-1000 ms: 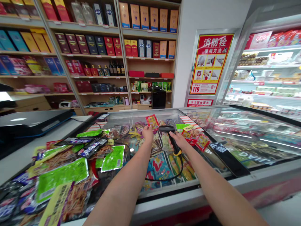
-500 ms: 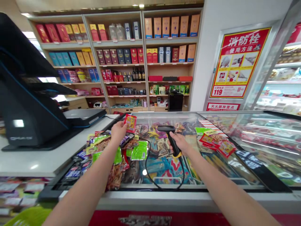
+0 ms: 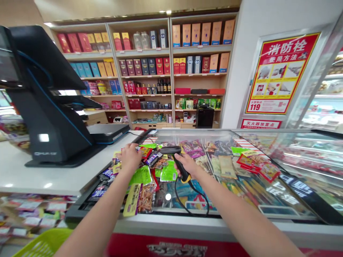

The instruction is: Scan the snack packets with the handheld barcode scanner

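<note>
Left hand [image 3: 130,157] has dropped from up in the air onto the heap of snack packets [image 3: 143,175], and the whole view has swung a bit left, so the black checkout terminal [image 3: 45,107] now looms large on the left. Those fingers are curled over the packets at the far edge of the heap, with a small red packet [image 3: 146,152] right beside them, though I can't tell if they're actually gripping it. Right hand [image 3: 189,166] has its fingers wrapped firmly round the handle of a corded barcode scanner [image 3: 178,162], head tipped left, so it points at the heap, just beside the other hand. Makes sense: the heap sits on the left of the glass-topped chest freezer [image 3: 187,223], right against the white counter [image 3: 34,175], all within easy reach, and the black cord [image 3: 184,205] loops slack over the glass, so nothing seems to tug on the scanner. More red-and-yellow packets [image 3: 257,166] lie off to the right.
</note>
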A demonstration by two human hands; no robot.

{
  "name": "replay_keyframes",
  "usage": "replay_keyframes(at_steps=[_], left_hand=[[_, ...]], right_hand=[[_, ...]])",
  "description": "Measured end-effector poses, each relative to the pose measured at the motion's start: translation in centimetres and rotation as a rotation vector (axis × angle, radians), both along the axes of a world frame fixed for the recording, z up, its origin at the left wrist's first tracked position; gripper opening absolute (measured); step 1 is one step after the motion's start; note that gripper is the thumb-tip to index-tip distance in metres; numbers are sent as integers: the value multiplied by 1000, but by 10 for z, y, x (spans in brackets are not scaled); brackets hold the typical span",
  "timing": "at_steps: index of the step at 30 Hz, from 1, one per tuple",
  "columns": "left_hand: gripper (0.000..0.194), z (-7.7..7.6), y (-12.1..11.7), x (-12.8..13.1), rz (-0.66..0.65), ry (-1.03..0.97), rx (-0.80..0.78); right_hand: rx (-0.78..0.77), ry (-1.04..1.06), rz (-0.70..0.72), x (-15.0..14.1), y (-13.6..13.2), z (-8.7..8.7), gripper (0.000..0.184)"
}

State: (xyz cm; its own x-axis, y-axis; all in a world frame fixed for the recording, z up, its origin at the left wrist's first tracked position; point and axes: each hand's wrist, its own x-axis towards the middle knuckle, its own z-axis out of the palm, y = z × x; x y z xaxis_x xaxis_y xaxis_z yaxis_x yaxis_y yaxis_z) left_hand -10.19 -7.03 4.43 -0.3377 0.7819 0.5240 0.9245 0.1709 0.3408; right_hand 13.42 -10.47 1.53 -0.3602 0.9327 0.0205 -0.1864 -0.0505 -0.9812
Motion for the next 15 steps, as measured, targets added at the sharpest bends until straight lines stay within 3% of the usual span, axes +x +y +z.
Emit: replay_keyframes(at_steps=[4,7,11,15], left_hand=[[34,5,2,22,-91,-31,124],[32,5,10,59,-260,-63,186],[28,-12,22,136,-543,-129,164],[24,-39,23,222,-772,-181,18]], right_hand=[[8,5,-59,17,3,-5,43],[13,21,-169,40,4,-8,43],[32,42,-339,82,-1,-10,40],[56,42,-493,134,-10,-13,39]])
